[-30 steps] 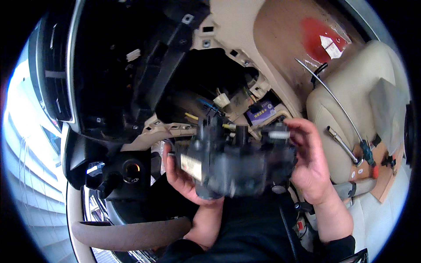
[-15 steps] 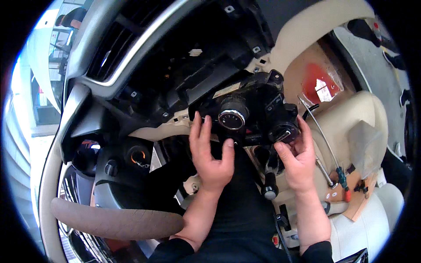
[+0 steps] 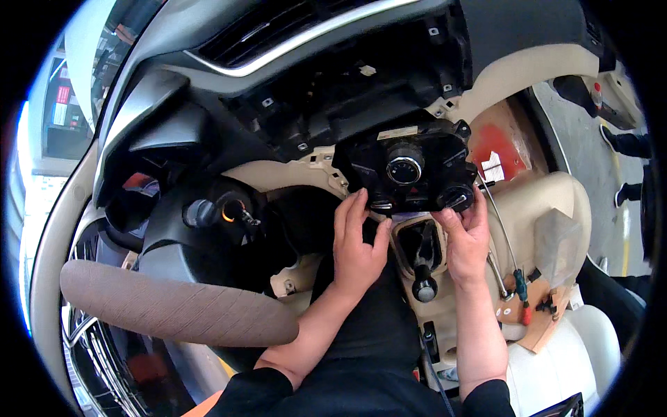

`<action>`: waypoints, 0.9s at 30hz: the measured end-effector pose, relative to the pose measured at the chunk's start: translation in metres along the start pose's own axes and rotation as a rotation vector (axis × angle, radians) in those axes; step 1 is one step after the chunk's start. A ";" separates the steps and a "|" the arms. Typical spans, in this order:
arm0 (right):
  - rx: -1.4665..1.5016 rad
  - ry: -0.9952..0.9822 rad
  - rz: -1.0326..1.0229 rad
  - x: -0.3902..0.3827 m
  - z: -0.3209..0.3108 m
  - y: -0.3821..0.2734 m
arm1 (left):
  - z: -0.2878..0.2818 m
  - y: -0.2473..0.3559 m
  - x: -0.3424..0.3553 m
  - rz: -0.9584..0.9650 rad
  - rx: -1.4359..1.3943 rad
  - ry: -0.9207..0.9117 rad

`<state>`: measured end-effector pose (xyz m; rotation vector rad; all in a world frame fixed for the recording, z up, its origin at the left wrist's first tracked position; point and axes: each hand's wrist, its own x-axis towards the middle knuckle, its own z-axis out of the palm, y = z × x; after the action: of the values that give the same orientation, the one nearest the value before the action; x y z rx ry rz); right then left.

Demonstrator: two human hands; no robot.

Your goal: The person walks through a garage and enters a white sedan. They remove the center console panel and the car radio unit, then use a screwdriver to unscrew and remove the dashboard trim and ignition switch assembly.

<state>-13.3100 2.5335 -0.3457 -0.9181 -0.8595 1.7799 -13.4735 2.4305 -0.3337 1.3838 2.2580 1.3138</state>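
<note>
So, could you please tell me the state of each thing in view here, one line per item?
Black plastic climate control panel with round dials: held at the dashboard opening, not visibly flush.
Left hand: open, fingertips on the panel's lower edge.
Right hand: fingers on the panel's lower right corner.
Black gear lever: upright.
Brown-wrapped steering wheel: untouched.
</note>
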 end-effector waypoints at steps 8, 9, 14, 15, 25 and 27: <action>-0.135 -0.001 -0.096 -0.001 0.013 -0.002 | -0.007 -0.011 0.020 0.098 0.328 0.069; -0.108 -0.004 -0.076 0.001 0.016 -0.003 | -0.008 -0.014 0.023 0.110 0.314 0.087; -0.182 -0.029 -0.038 0.005 0.018 -0.006 | -0.010 -0.017 0.030 0.186 0.334 0.144; -0.250 -0.020 -0.042 0.006 0.017 -0.008 | -0.011 -0.018 0.029 0.190 0.317 0.146; -0.250 -0.043 0.108 -0.007 0.005 -0.011 | -0.018 -0.019 0.004 0.149 0.146 0.081; -0.170 -0.044 0.133 -0.007 -0.002 -0.012 | -0.020 -0.017 -0.001 0.144 0.133 0.059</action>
<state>-13.3017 2.5311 -0.3348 -1.0699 -1.0106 1.8675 -13.4950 2.4151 -0.3347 1.6003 2.3620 1.2822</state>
